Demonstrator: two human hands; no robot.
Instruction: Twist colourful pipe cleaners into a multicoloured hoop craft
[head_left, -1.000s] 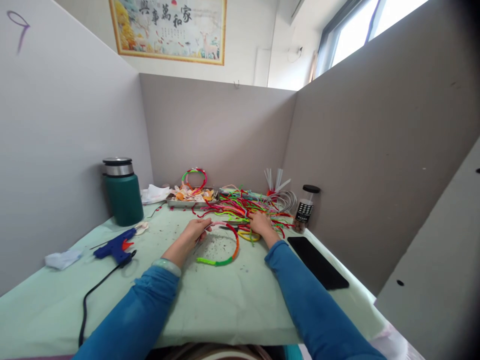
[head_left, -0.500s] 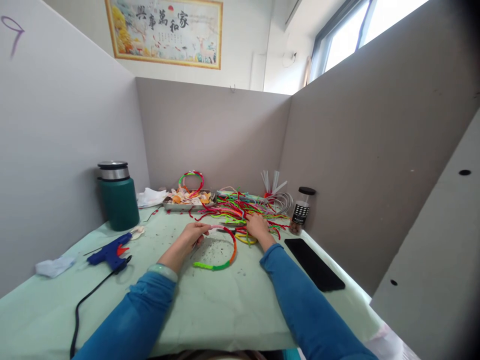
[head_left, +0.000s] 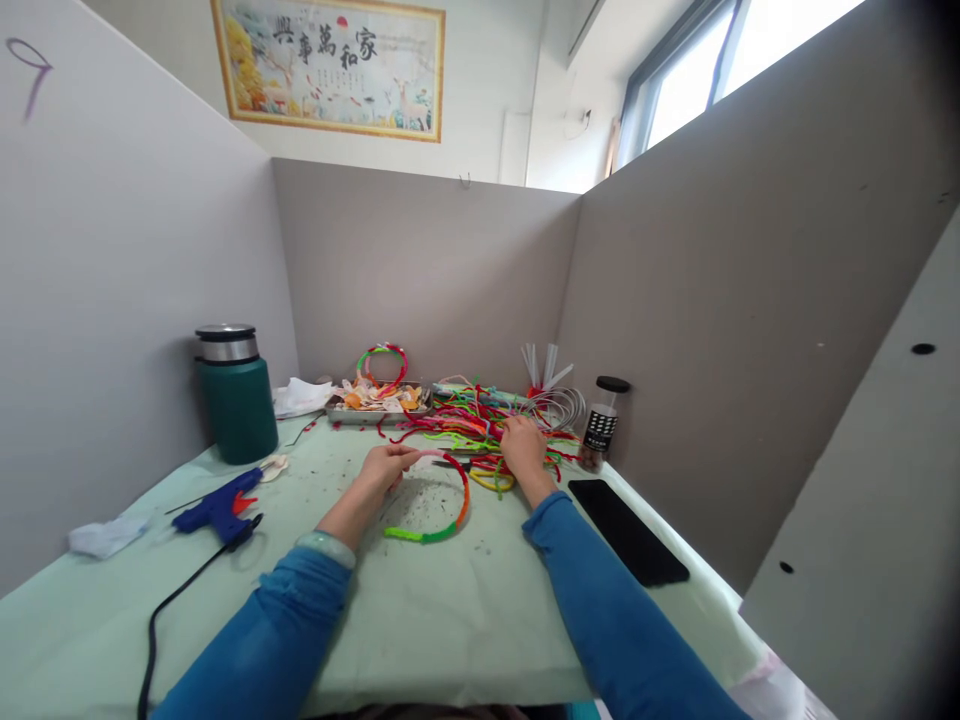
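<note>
- In the head view, the pink end of a colour-banded hoop is held in the left hand, the grip being pinched between thumb and fingers; the rest of the hoop curves out over the near middle of the desk, its free light-green end pointing back towards the left forearm; whether its lower curve is touching the desk cannot be told.
- The right hand is laid at the near right of a tangled heap of pipe cleaners; its fingertips are hidden, so whether a strand is pinched in this grip cannot be told.
- The heap is best searched with light fingertips, one strand being drawn out lengthwise so that its neighbours are not dragged along; meanwhile the hoop is best pinched lightly, so that its fuzzy bands are neither flattened nor slid.
- Care is called for around the yellow-handled scissors, which lie just beside the right hand; the glue gun lies well apart, on the left.
</note>
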